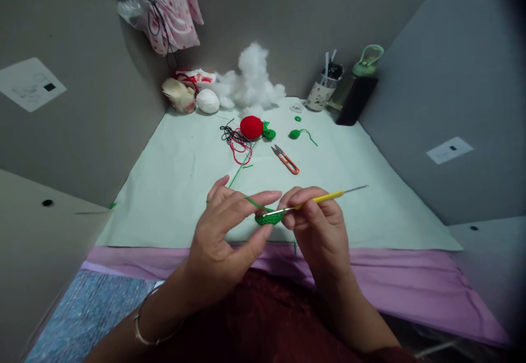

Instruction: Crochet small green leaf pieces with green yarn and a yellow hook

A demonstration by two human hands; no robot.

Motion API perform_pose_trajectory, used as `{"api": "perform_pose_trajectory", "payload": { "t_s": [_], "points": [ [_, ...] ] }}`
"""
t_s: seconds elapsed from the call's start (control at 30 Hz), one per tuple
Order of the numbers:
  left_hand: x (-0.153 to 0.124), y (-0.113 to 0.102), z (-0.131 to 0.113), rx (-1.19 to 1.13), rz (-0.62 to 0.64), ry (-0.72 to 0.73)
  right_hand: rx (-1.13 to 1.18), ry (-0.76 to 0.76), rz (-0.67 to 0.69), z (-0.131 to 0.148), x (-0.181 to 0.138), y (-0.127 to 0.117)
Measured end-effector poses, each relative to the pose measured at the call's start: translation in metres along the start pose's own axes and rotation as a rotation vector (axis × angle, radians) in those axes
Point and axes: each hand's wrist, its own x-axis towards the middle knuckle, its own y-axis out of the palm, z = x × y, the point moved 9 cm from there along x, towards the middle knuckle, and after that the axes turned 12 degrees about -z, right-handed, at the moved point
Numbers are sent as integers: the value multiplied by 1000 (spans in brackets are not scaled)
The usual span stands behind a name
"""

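Note:
My left hand (224,231) pinches a small green crochet piece (269,218) between thumb and fingers, with green yarn (253,203) running over the forefinger. My right hand (316,226) grips a yellow-handled crochet hook (324,197), its metal tip in the green piece. Both hands hover over the near edge of the pale green mat (172,187).
On the mat lie a red crochet ball (251,127), small green crochet bits (294,134), tangled black and red thread (235,138) and orange snips (285,159). White stuffing (250,80), a white ball (207,101), a pen cup (322,91) and a green-lidded bottle (359,89) stand at the back.

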Motion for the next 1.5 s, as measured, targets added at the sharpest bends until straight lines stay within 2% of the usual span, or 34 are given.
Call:
{"api": "perform_pose_trajectory", "payload": {
  "t_s": [0.07, 0.17, 0.23, 0.4, 0.53, 0.67, 0.77, 0.83, 0.87, 0.93, 1.03, 1.13, 1.23, 1.33, 1.43, 1.5],
  "points": [
    [0, 0, 7, -36, 2, -72, 18, 36, -20, 0, 1, 2],
    [-4, 7, 37, -188, 30, -335, 7, 80, -52, -8, 5, 1],
    [-6, 10, 51, -282, 25, -438, 1, 101, -45, -14, 7, 0],
    [-5, 13, 55, -349, 19, -464, -33, 26, -3, -9, 6, -4],
    [-4, 9, 51, -241, 6, -411, -249, -176, 11, 10, -3, -4],
    [-4, 8, 49, -211, -54, -378, -535, -495, 111, 26, -19, 7],
    [-7, 17, 58, -431, -59, -536, -785, -778, 159, 29, -34, 18],
    [-13, 29, 67, -617, 1, -731, -818, -858, 128, 30, -38, 19],
    [-16, 33, 70, -682, 24, -815, -770, -834, 93, 31, -35, 16],
    [-16, 34, 73, -740, 26, -897, -586, -684, 2, 30, -24, 6],
    [-8, 26, 70, -729, -33, -824, -285, -395, -64, 18, -6, -4],
    [-5, 26, 64, -665, -5, -729, -236, -287, -14, 9, 0, 2],
    [-6, 27, 62, -577, 10, -660, -349, -352, 8, 11, -5, 8],
    [-6, 26, 65, -579, -40, -642, -598, -591, 46, 24, -21, 17],
    [-11, 35, 71, -735, -11, -795, -783, -823, 77, 32, -34, 25],
    [-14, 41, 74, -825, 34, -922, -691, -777, 16, 35, -29, 16]
  ]
}}
